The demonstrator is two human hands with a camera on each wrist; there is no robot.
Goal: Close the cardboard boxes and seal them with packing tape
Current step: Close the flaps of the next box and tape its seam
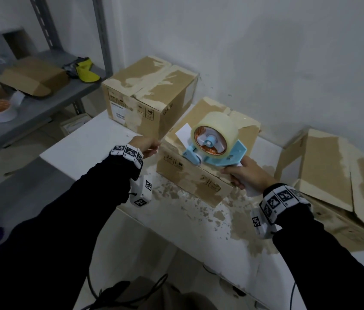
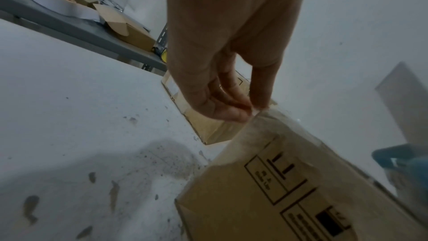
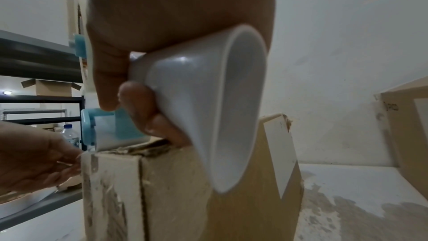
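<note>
- Right hand (image 1: 247, 175) is wrapped round the white handle of the tape gun (image 1: 215, 145), which rests on the middle box (image 1: 201, 175) on the table (image 1: 82, 139).
- Left hand (image 1: 147, 144) pinches the clear tape end (image 2: 256, 112) at the box's left top edge.
- To do this well, anchor that end firmly down the side, then draw the gun straight along the seam with even pressure.
- Room is tight: a taller box (image 1: 145, 97) stands just behind-left, the wall is close behind, and another box (image 1: 333, 180) sits right; the near table edge is open.
</note>
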